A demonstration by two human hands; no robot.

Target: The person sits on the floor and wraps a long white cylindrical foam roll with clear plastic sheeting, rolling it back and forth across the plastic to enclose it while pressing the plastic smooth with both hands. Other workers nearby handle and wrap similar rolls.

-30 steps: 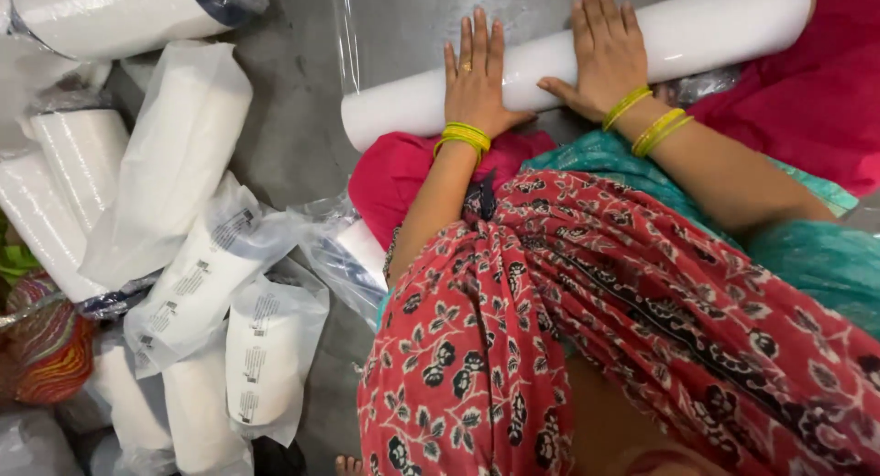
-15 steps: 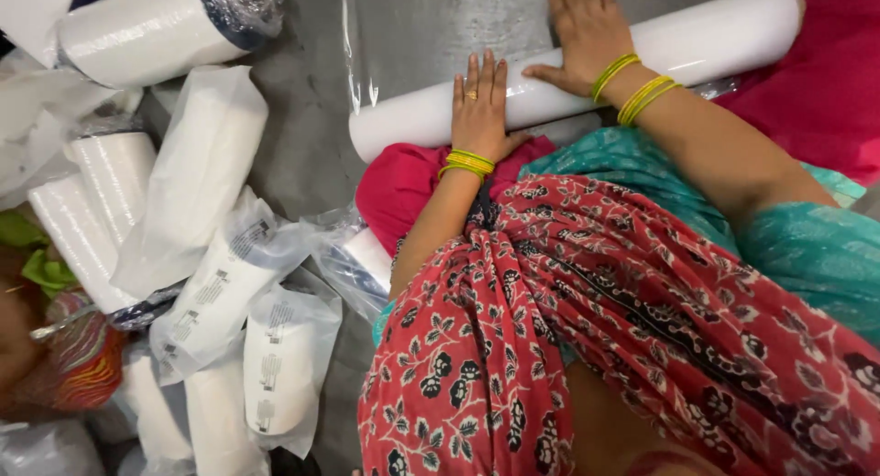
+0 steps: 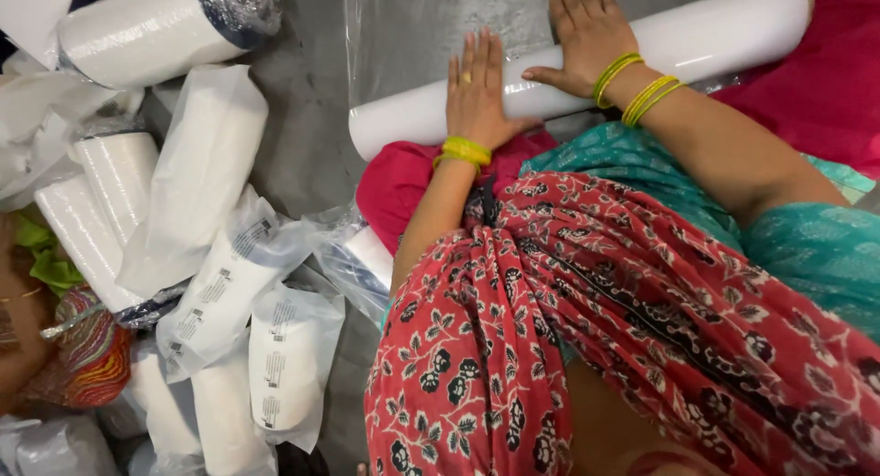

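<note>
- Pressing down with both palms, the person works on a long white roll (image 3: pixel 587 77) that lies across the grey floor (image 3: pixel 302 155), seen from the single head view looking down past a red floral scarf (image 3: pixel 587 348).
- The left hand (image 3: pixel 479 91) lies flat on the roll near its left end, fingers straight and together, palm down; it grasps nothing, only bears on the curved surface (a flat hand suits rolling or steadying better than a closed one).
- The right hand (image 3: pixel 587 31) rests just to the right of the left hand, further along the same roll, fingers spread and open, thumb pointing back toward the left hand; it too presses rather than grips.
- Both wrists carry yellow bangles (image 3: pixel 464 150).
- A clear plastic sheet (image 3: pixel 412 27) lies flat on the floor just beyond the fingertips, its edge running under the roll, so the roll appears placed to take the sheet around it.
- Well to the left of the left hand sits a heap of white rolls already in clear bags (image 3: pixel 229 283), some with printed labels.
- Beyond that heap, up and left of the hands, lies a thick white roll with dark crumpled film at one end (image 3: pixel 156 27).
- Pink cloth (image 3: pixel 807 91) lies to the right of the right hand, touching the roll's far end.
</note>
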